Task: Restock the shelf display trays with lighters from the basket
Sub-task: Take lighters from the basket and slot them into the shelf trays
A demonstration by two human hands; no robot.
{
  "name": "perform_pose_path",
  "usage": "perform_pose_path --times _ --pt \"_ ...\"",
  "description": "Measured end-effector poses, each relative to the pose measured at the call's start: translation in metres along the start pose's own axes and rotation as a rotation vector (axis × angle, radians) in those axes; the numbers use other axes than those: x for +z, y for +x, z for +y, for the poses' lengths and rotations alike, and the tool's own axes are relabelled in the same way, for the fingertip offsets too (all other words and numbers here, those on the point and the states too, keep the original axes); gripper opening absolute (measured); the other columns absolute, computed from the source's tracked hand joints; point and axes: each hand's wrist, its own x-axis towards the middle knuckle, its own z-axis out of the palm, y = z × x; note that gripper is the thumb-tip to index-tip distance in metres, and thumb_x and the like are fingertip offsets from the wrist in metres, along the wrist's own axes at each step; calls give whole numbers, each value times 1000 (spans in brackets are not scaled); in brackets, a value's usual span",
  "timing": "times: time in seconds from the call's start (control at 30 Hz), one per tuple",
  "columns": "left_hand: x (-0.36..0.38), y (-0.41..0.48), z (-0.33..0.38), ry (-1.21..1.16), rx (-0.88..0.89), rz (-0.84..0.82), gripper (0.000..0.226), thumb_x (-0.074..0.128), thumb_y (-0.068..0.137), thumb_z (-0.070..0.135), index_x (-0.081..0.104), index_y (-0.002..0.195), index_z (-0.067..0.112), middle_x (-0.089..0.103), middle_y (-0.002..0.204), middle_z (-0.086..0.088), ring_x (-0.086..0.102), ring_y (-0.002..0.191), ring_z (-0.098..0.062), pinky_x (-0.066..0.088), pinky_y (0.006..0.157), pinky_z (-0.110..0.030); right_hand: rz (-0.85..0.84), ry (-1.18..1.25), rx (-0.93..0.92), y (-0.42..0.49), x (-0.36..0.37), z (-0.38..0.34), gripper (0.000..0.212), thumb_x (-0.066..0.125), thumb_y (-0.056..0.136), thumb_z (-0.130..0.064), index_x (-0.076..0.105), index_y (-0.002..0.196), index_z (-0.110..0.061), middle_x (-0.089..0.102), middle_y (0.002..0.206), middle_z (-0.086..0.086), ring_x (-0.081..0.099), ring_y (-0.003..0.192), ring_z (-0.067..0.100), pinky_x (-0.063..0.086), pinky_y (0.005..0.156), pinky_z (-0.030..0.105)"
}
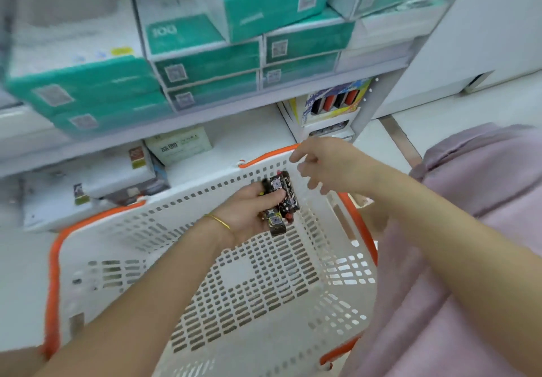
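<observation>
The left forearm reaches in from the bottom edge over a white perforated basket (176, 209) with an orange rim, which sits on the pale floor (17, 274) against the foot of the shelving. A thin gold bracelet (218, 221) circles the wrist. The left grip (249, 215) is turned palm up above the far half of the basket, its fingers curled round a small bundle of black patterned lighters (281, 197), whose ends stick out above and below the fingers. The basket floor that shows is bare mesh.

The right grip (325, 165) hovers over the far right corner of the basket, just beyond the lighters and not touching them. Its fingers hang loose, slightly bent and spread, and it holds nothing. A pink garment (469, 230) fills the right side beside that arm.

On the lower shelf (249, 130), white boxes (88, 189) stand at the left. A colourful display tray (334, 104) at the right end holds a few upright red and black lighters, just behind the right grip. Teal and white cartons (205, 63) are stacked on the shelf above. The picture is blurred.
</observation>
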Motion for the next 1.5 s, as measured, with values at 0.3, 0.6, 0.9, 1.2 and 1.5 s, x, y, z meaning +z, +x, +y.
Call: perform_pose_path --times 0.3,0.6,0.9,1.2,1.5 --pt "-2 -85 53 96 153 209 24 56 89 6 59 112 4 66 98 -15 66 84 -24 59 69 -32 -366 658 -164 -14 7 -50 32 55 90 -5 51 122 -11 64 83 10 66 68 23 59 67 36" --pt "-18 -93 54 120 192 392 22 56 92 11 58 113 7 66 104 -14 65 95 -30 52 83 -41 -200 618 -232 -8 25 -64 25 65 83 -2 48 99 -12 58 106 21 67 69 22 55 55 31" --pt "-29 -107 64 179 219 393 9 54 93 17 58 100 12 69 75 -1 68 63 -12 55 70 -33 32 539 -372 -3 38 -73 26 72 78 -12 49 90 -17 57 60 -5 51 41 16 42 40 26" --pt "-21 -127 69 165 264 296 24 53 93 13 56 115 6 67 87 -11 66 69 -18 50 60 -27 -10 646 -406 -21 27 -80 8 55 90 -3 58 94 -9 61 49 -2 60 41 16 51 42 24" --pt "-9 -165 87 129 396 332 17 53 93 9 58 109 13 65 84 -6 60 66 -16 47 59 -28 34 502 -562 -49 -3 -125 23 52 92 -3 55 113 -13 59 61 6 66 57 22 57 57 30"
